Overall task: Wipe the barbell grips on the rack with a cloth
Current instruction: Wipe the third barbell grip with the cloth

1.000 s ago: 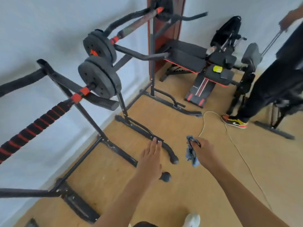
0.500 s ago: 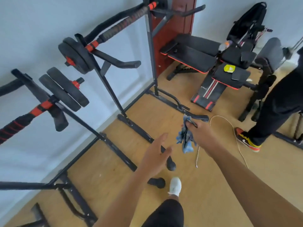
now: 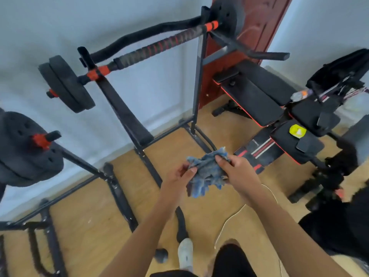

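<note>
A crumpled blue cloth (image 3: 206, 173) hangs between my two hands above the wooden floor. My right hand (image 3: 238, 174) pinches its top edge, and my left hand (image 3: 175, 181) grips its left side. Above and beyond them, a barbell lies across a black rack (image 3: 127, 118); its black-and-red wrapped grip (image 3: 157, 49) runs from an orange collar (image 3: 98, 71) up to the right. Black weight plates (image 3: 65, 84) sit on its left end. A second barbell's plates (image 3: 24, 148) show at the left edge.
A black-and-red weight bench (image 3: 257, 96) stands at the right by a red-brown door (image 3: 257, 23). A white cord (image 3: 229, 220) trails on the floor. The rack's floor bars (image 3: 119, 196) cross in front of my feet. Dark clothing of another person (image 3: 343, 222) is at lower right.
My view has moved closer to the rack. My left hand, open before, has come up and taken hold of the cloth that my right hand alone was holding.
</note>
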Demonstrator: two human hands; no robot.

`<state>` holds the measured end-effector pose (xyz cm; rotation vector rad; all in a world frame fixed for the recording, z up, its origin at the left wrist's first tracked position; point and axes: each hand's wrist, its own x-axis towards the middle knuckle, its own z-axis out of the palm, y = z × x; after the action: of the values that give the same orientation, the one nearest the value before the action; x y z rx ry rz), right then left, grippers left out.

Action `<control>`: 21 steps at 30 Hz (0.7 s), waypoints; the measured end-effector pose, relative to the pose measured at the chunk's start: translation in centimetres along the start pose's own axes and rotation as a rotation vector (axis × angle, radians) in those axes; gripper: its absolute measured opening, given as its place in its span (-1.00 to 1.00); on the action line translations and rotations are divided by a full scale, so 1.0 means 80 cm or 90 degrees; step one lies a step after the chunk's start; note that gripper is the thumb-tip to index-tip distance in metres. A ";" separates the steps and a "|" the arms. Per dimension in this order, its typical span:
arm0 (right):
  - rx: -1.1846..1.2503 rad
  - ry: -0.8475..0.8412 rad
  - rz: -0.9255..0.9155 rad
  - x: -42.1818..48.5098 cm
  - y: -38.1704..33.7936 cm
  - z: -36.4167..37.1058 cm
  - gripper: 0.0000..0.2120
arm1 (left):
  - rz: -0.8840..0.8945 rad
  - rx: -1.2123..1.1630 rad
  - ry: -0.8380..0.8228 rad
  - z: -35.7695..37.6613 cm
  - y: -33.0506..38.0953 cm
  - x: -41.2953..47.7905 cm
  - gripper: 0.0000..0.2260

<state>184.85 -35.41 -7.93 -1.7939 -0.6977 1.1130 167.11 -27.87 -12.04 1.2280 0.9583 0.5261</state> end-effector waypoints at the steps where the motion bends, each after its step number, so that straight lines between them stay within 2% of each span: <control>1: 0.002 0.000 -0.018 0.022 -0.005 -0.011 -0.77 | -0.008 -0.013 0.013 0.008 0.007 0.017 -0.82; 5: 0.052 -0.017 -0.053 0.120 -0.031 -0.048 -0.81 | -0.025 -0.022 0.087 0.043 0.028 0.093 -0.83; 12: 0.062 -0.195 -0.056 0.280 -0.092 -0.103 -0.85 | -0.013 -0.074 0.298 0.096 0.093 0.211 -0.86; 17: 0.052 -0.295 -0.060 0.345 -0.152 -0.120 -0.88 | 0.051 0.124 0.410 0.110 0.136 0.251 -0.92; 21: 0.013 -0.329 -0.090 0.384 -0.189 -0.112 -0.78 | 0.053 0.162 0.470 0.095 0.153 0.255 -0.92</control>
<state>206.26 -7.37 -4.86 -1.4182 -1.0914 1.4953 186.03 -12.39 -6.80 1.3247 1.6362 0.9822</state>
